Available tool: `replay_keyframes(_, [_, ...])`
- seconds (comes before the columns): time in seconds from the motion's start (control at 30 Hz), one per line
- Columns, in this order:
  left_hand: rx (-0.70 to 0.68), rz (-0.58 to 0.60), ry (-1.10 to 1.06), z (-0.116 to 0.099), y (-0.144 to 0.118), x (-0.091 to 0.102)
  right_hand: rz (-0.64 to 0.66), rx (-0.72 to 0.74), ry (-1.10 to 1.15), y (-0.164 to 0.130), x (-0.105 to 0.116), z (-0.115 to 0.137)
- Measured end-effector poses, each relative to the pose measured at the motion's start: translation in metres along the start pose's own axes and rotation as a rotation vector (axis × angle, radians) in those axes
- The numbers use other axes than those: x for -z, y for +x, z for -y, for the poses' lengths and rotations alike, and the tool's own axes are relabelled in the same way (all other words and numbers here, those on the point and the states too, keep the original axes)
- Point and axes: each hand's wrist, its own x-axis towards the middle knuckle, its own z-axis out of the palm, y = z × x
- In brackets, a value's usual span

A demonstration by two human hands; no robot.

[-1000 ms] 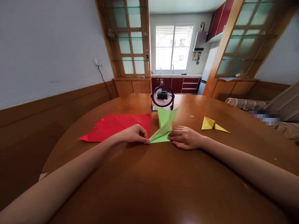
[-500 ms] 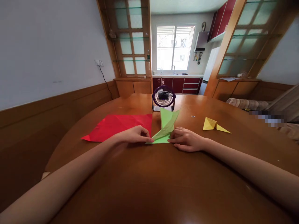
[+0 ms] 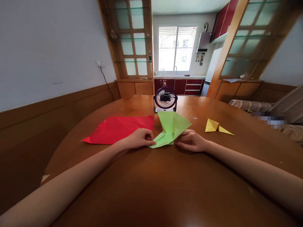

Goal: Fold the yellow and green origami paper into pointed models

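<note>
A sheet of light green paper (image 3: 170,127), partly folded, stands up from the table between my hands, its upper flap spread wide. My left hand (image 3: 141,138) pinches its lower left corner, thumb and fingers closed at the paper's edge. At the lower right, my right hand (image 3: 191,141) has its fingers curled against the paper, partly behind the flap, so the fingertips are hidden. Left of the green paper lies a creased red sheet of paper (image 3: 118,127), its right part just beyond my left hand. A folded yellow paper piece (image 3: 213,125) rests off to the right.
A small dark purple fan (image 3: 165,97) stands behind the green paper on the round wooden table (image 3: 151,186). A small pale scrap (image 3: 195,118) lies between the fan and the yellow piece. Farther back are wooden cabinets (image 3: 134,88) and a kitchen window (image 3: 175,47).
The green paper's upper flap has opened out and swung toward me and to the right, covering the lower layer. My right hand has shifted slightly right; my left hand stays at the corner.
</note>
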Motion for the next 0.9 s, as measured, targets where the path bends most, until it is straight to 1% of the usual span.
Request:
replay_keyframes(0.1, [-0.229, -0.051, 0.01, 0.0, -0.001, -0.002, -0.077, -0.074, 0.041, 0.0, 0.0, 0.0])
replay_keyframes(0.17, [-0.359, -0.044, 0.023, 0.0, -0.001, -0.005, -0.148, -0.104, 0.028, -0.001, 0.0, -0.001])
replay_keyframes(0.2, [-0.401, -0.034, 0.026, 0.0, -0.002, -0.006, -0.179, -0.119, 0.018, -0.001, 0.001, -0.002])
replay_keyframes(0.3, [-0.452, -0.006, 0.04, 0.0, -0.002, -0.01, -0.266, -0.199, 0.02, -0.002, 0.001, -0.006])
replay_keyframes(0.43, [-0.456, -0.003, 0.053, 0.002, -0.003, -0.013, -0.415, -0.3, 0.055, -0.004, 0.001, -0.012])
replay_keyframes(0.5, [-0.449, -0.001, 0.068, 0.002, -0.003, -0.014, -0.454, -0.313, 0.067, -0.004, 0.003, -0.015])
replay_keyframes(0.57, [-0.446, 0.001, 0.087, 0.002, -0.004, -0.014, -0.456, -0.309, 0.085, -0.003, 0.01, -0.015])
replay_keyframes(0.63, [-0.449, 0.004, 0.099, 0.001, -0.005, -0.013, -0.402, -0.272, 0.089, 0.0, 0.024, -0.013])
replay_keyframes(0.67, [-0.451, 0.005, 0.104, 0.001, -0.005, -0.013, -0.34, -0.241, 0.076, 0.002, 0.032, -0.01])
replay_keyframes(0.77, [-0.455, 0.011, 0.116, -0.002, -0.006, -0.011, -0.061, -0.184, 0.007, 0.009, 0.062, 0.004])
replay_keyframes(0.87, [-0.444, 0.018, 0.153, -0.006, -0.007, -0.01, 0.22, -0.211, -0.09, 0.015, 0.083, 0.022])
replay_keyframes(0.9, [-0.44, 0.019, 0.174, -0.007, -0.007, -0.009, 0.286, -0.219, -0.106, 0.017, 0.087, 0.027])
